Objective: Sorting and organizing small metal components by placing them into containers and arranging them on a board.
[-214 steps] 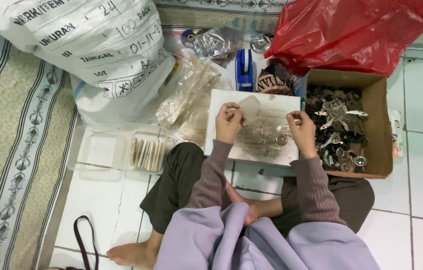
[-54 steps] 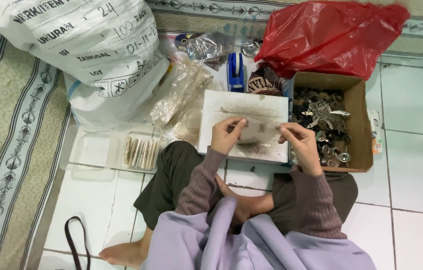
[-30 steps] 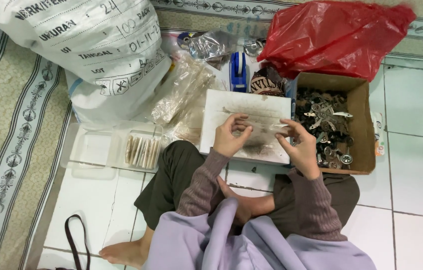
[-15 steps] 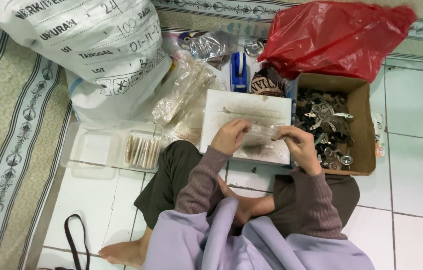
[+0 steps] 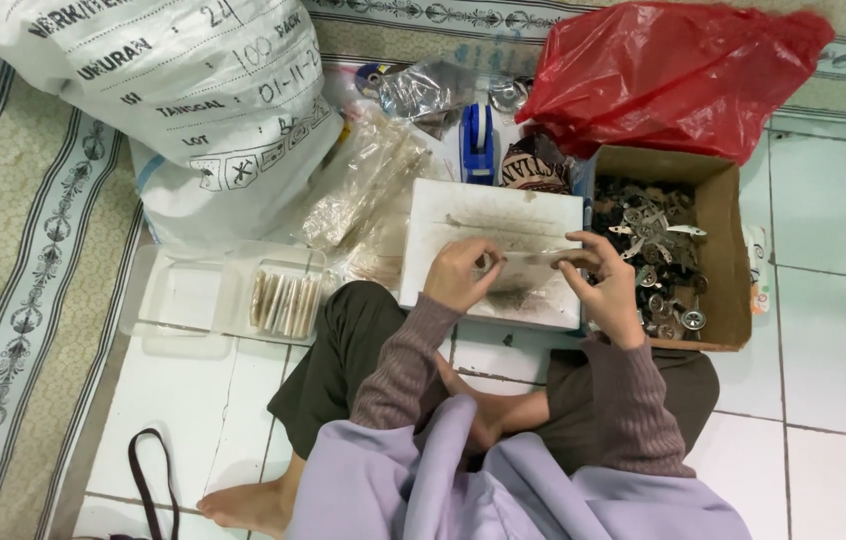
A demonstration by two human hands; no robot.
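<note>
I sit cross-legged on a tiled floor with a white board (image 5: 463, 205) in front of my lap. My left hand (image 5: 460, 274) and my right hand (image 5: 606, 288) hold the two ends of a small clear plastic packet (image 5: 531, 258) over the board. Both hands pinch it with the fingertips. A dark smudge of small bits lies on the board under the packet. A cardboard box (image 5: 726, 250) of small metal parts stands just right of my right hand.
A clear plastic tray (image 5: 178, 300) with a row of thin packets lies left of my knee. A big white sack (image 5: 173, 90), loose clear bags (image 5: 368, 180), a blue tape dispenser (image 5: 480, 140) and a red plastic bag (image 5: 678, 75) lie beyond the board. A patterned mat (image 5: 13, 260) runs along the left.
My hands have stayed over the board, working the clear packet between them; they sit a little closer together than seven seconds ago. The view has shifted slightly.
</note>
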